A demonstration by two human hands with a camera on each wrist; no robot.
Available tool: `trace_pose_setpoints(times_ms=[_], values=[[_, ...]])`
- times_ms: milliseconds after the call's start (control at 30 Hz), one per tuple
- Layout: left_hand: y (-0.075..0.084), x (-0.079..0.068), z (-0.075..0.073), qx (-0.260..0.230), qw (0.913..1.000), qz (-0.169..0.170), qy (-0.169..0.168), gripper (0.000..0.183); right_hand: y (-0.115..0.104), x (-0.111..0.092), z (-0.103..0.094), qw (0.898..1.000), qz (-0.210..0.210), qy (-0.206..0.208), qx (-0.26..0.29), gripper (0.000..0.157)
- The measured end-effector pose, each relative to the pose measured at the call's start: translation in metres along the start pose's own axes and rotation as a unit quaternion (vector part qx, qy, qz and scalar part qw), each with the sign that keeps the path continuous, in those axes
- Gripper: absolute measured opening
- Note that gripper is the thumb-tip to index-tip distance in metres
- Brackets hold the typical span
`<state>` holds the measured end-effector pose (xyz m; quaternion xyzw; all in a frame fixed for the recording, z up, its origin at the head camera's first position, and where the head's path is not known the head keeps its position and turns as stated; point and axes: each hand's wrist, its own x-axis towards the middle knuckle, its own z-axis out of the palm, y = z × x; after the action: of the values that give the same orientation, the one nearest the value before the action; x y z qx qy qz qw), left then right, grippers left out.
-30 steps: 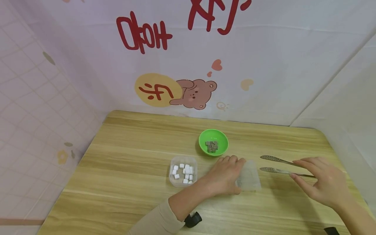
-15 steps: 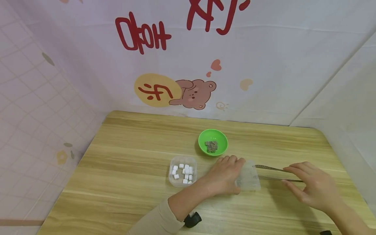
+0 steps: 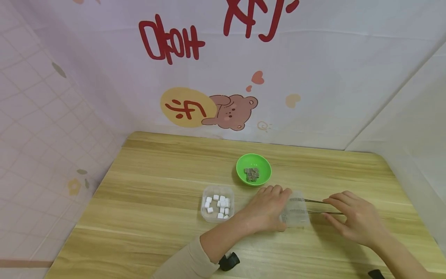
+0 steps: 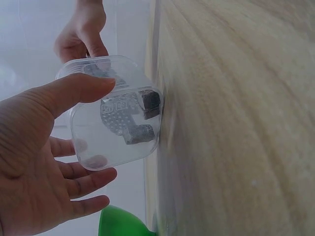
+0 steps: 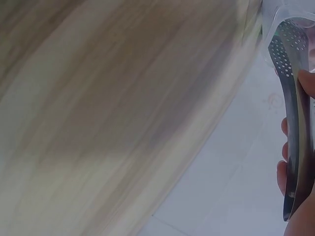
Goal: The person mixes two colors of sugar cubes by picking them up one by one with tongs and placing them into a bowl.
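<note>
My left hand (image 3: 266, 209) grips a clear plastic box (image 3: 297, 217), tipped on its side with its mouth facing right. In the left wrist view, dark grey cubes (image 4: 139, 133) lie inside the box against its lower wall. My right hand (image 3: 359, 217) holds metal tongs (image 5: 290, 108) between thumb and fingers. Their perforated tips are in the box, arms spread apart, near the cubes. Whether the tips touch a cube, I cannot tell.
Behind the left hand stands a green bowl (image 3: 254, 159) with several grey-brown cubes (image 3: 251, 175) in it. Left of that hand is a second clear box (image 3: 217, 190) holding several white cubes (image 3: 222, 203). A white printed cloth (image 3: 306, 77) hangs behind the wooden table (image 3: 156, 174).
My right hand has moved left, taking the tongs' tips from outside the tipped box to inside it. The left hand and the box have stayed in place.
</note>
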<state>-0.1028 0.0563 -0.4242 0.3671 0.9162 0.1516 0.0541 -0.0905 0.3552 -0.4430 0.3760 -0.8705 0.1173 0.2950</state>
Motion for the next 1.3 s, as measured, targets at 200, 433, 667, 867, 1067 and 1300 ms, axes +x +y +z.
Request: trace_pose_setpoints(times_ms=[200, 433, 667, 867, 1067, 1300], values=[[0.001, 0.0, 0.0, -0.001, 1.0, -0.002, -0.001, 0.088, 0.0, 0.002, 0.006, 1.0, -0.008, 0.001, 0.009, 0.054], [0.002, 0.0, 0.0, 0.004, 1.0, -0.001, 0.0, 0.087, -0.002, 0.005, 0.011, 1.0, -0.018, -0.006, 0.023, 0.051], [0.001, 0.0, 0.0, 0.008, 1.0, 0.001, 0.003, 0.084, -0.005, 0.011, 0.013, 0.999, -0.024, -0.017, 0.022, 0.051], [0.002, 0.0, -0.001, 0.01, 0.9999, 0.0, 0.005, 0.082, -0.006, 0.015, 0.014, 0.999, -0.02, -0.04, 0.024, 0.052], [0.002, 0.0, -0.001, 0.014, 0.9999, -0.002, 0.003, 0.078, -0.008, 0.017, 0.015, 0.999, -0.025, -0.027, 0.024, 0.051], [0.002, -0.001, -0.001, 0.018, 0.9998, 0.0, 0.005, 0.076, -0.009, 0.016, 0.01, 0.999, -0.018, -0.028, 0.021, 0.055]])
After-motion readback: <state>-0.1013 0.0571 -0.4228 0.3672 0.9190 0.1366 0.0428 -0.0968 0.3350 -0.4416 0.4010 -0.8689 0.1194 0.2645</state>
